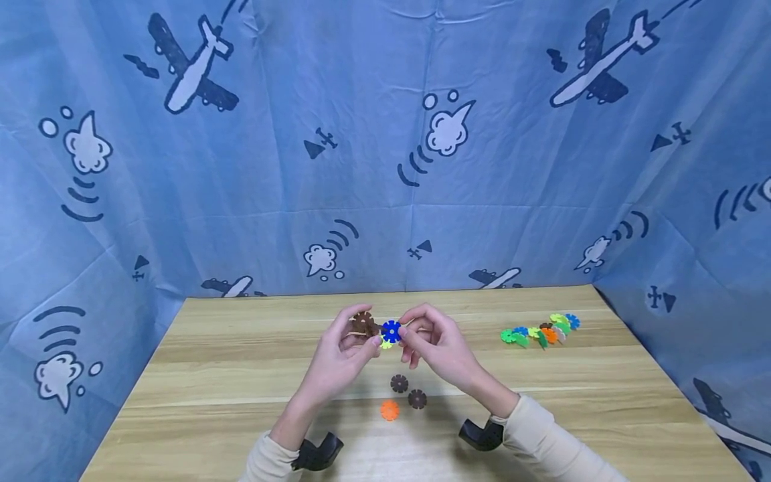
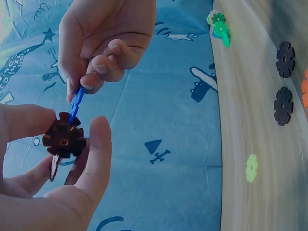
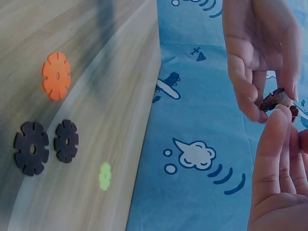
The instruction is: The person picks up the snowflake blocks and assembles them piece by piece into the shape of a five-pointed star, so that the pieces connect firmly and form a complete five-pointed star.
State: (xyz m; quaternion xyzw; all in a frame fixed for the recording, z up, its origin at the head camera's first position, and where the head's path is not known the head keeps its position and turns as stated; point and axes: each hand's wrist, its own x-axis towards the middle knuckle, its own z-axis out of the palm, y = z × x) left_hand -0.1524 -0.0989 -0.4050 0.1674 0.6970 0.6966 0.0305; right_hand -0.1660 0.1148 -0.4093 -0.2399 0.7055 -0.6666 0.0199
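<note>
Gripping brown discs (image 1: 363, 323) in left hand (image 1: 338, 351), pinching blue disc (image 1: 391, 331) against them with right hand (image 1: 440, 343), beyond near orange disc (image 1: 389, 410)

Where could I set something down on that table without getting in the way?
The wooden table looks bare left of the left hand, out to its left edge, and between the right sleeve and the cluster of multicolored notched discs. It's crowded in the middle: the orange disc and two dark brown discs lie there.
</note>
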